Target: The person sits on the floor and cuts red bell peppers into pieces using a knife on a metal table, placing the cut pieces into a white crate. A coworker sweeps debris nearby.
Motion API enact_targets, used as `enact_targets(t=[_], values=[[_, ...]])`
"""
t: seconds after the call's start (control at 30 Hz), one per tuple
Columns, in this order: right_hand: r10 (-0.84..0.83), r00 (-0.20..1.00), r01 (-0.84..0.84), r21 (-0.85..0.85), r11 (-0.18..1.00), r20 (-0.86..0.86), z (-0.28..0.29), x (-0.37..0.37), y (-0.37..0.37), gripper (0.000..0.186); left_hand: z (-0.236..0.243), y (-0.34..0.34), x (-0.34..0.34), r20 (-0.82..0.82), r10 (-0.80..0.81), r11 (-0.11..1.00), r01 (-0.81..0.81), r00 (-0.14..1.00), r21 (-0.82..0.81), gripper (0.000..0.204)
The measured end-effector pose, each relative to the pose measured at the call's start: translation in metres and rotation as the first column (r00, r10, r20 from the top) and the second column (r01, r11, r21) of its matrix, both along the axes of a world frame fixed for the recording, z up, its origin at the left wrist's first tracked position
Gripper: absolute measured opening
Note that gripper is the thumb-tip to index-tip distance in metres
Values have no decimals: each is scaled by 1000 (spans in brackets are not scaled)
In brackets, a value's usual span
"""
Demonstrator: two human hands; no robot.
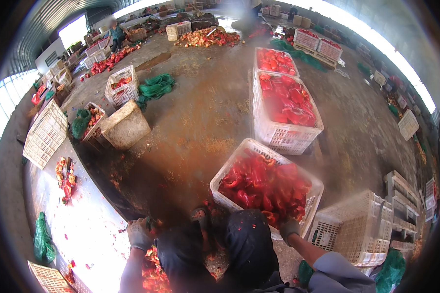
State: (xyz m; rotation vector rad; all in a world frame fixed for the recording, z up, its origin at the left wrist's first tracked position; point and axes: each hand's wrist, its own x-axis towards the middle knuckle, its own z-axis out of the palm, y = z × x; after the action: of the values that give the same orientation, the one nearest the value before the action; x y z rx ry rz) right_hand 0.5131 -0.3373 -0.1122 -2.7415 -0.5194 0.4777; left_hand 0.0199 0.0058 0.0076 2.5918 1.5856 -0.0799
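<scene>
My gloved left hand [140,233] is at the edge of a pale metal table [90,239], fingers curled, with a small dark shape by the fingertips that I cannot make out. My gloved right hand [290,229] grips the near right rim of a white crate [218,188] full of red peppers [259,185] in front of my knees. An empty white crate [349,232] stands right of it. Red and pale scraps [150,263] lie below my left hand.
Filled pepper crates [286,132] stand ahead. A pale block [124,124], crates [122,85] and green nets [156,85] are to the left; pallets [401,205] are at the right. A person [116,36] is near piles of peppers [205,39] at the back.
</scene>
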Motion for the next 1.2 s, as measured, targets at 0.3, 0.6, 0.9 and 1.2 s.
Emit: enact_targets(t=[0.3, 0.6, 0.9, 1.2], values=[[-18, 995, 12, -69, 998, -98, -1, -2, 9, 48, -5, 0, -13, -18, 2, 1000, -2, 1000, 7, 34], [-15, 994, 6, -83, 997, -112, 3, -1, 8, 55, -7, 0, -9, -35, -2, 1000, 3, 999, 24, 37], [1, 999, -4, -78, 997, -37, 6, -2, 5, 38, -18, 2, -14, -6, -53, 997, 53, 999, 64, 33], [-30, 988, 22, -53, 998, -149, 21, -7, 14, 47, -10, -3, -13, 66, -20, 998, 16, 998, 63, 30]])
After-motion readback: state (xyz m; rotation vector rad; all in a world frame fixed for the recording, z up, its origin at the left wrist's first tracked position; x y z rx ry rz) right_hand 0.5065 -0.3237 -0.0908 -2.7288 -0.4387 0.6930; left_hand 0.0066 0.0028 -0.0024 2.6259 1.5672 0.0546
